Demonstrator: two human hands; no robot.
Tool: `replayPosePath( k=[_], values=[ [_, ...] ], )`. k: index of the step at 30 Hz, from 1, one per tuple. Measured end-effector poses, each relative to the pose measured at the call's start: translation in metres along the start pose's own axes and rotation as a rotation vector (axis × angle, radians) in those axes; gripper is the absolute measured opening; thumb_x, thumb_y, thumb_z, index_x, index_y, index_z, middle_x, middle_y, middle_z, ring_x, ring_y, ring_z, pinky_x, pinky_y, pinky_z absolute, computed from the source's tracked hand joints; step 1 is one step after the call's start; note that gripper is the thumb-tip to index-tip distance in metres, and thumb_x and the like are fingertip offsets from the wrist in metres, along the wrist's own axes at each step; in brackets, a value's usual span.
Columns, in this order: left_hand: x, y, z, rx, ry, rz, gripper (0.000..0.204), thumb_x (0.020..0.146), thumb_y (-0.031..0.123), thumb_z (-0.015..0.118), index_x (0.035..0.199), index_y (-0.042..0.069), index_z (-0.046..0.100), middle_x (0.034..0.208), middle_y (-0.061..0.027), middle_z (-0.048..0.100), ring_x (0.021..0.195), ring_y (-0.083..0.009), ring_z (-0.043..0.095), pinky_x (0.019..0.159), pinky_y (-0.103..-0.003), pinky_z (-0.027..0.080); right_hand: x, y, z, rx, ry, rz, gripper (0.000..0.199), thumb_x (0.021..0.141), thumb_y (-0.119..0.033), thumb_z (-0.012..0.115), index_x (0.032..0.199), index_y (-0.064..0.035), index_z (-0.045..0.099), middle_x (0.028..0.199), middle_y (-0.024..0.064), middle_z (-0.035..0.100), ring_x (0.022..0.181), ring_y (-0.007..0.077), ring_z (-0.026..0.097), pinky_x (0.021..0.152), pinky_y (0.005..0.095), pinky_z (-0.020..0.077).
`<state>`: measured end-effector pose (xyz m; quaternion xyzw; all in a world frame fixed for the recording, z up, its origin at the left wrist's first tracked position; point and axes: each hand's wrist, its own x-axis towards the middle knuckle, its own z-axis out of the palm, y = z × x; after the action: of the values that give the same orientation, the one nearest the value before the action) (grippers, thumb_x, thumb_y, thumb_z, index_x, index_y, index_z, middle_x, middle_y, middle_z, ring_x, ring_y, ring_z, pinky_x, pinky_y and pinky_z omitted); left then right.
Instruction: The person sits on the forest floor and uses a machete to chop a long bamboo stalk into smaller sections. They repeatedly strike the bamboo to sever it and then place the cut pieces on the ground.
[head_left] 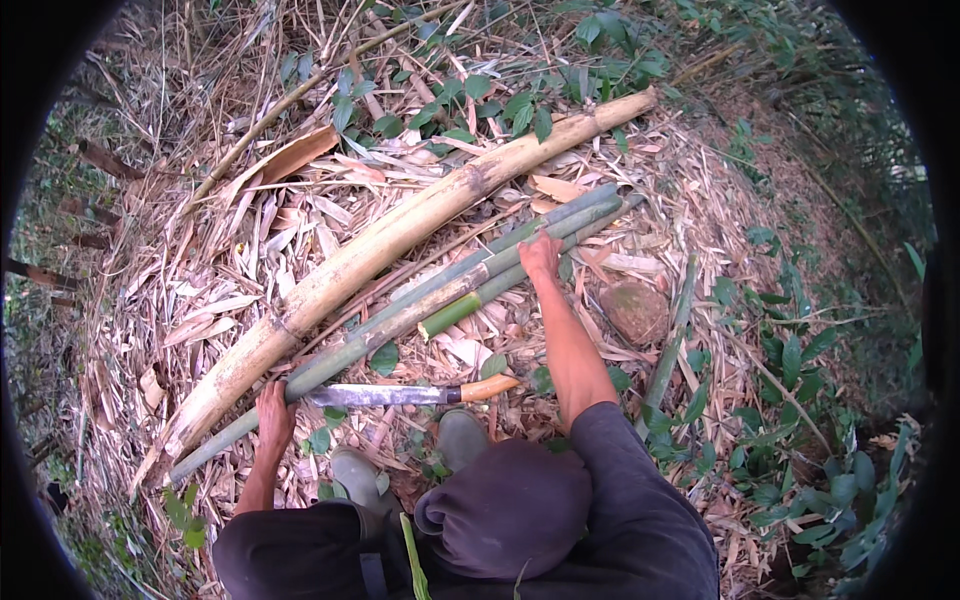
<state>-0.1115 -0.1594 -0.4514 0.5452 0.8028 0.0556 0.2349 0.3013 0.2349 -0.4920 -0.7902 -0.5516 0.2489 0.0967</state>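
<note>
Head view: left hand (275, 410) wraps the near end of a long green bamboo pole (400, 325). Right hand (541, 255) presses flat, fingers spread, on the green poles farther up. A machete (400, 394) lies on leaf litter (680, 200) between the hands, beside a thick pale culm (380, 250).

A long green bamboo pole (400, 325) lies slanted across the dry leaf litter, running from lower left up to upper right, beside a thicker, yellowed bamboo culm. The left hand (274, 412) grips its lower end and the right hand (541, 255) presses on its upper part. A shorter green bamboo piece (480, 297), its cut end bright green, lies alongside it.
</note>
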Motion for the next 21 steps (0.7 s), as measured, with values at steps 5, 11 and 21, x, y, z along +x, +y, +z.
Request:
replayPosePath(
  k=[5,11,21],
  values=[
    [0.002,0.011,0.008,-0.016,0.059,-0.025,0.052,0.066,0.003,0.075,0.113,0.002,0.056,0.108,-0.0153,0.055,0.107,-0.0342,0.052,0.091,-0.044,0.039,0.01,0.012,0.003,-0.115,-0.031,-0.103,0.061,0.08,-0.024,0.068,0.131,0.0003,0.046,0.124,0.0335,0.043,0.107,0.0468,0.055,0.095,0.0482,0.0463],
    [0.003,0.013,0.013,0.005,0.115,-0.045,0.053,0.065,0.005,0.077,0.114,0.005,0.058,0.105,-0.0134,0.055,0.105,-0.0329,0.052,0.09,-0.043,0.04,0.017,0.023,0.013,-0.132,-0.096,-0.166,0.064,0.08,-0.024,0.068,0.133,0.0032,0.044,0.128,0.0359,0.043,0.113,0.0478,0.052,0.099,0.0474,0.0434],
    [-0.004,0.007,0.012,-0.145,0.094,-0.121,0.05,0.063,0.008,0.078,0.111,0.004,0.063,0.104,-0.0152,0.056,0.102,-0.0359,0.054,0.088,-0.045,0.043,0.036,0.029,0.035,-0.333,-0.195,-0.376,0.071,0.082,-0.038,0.065,0.122,0.0175,0.047,0.11,0.0342,0.059,0.113,0.0466,0.053,0.104,0.0476,0.0358]
  ],
)
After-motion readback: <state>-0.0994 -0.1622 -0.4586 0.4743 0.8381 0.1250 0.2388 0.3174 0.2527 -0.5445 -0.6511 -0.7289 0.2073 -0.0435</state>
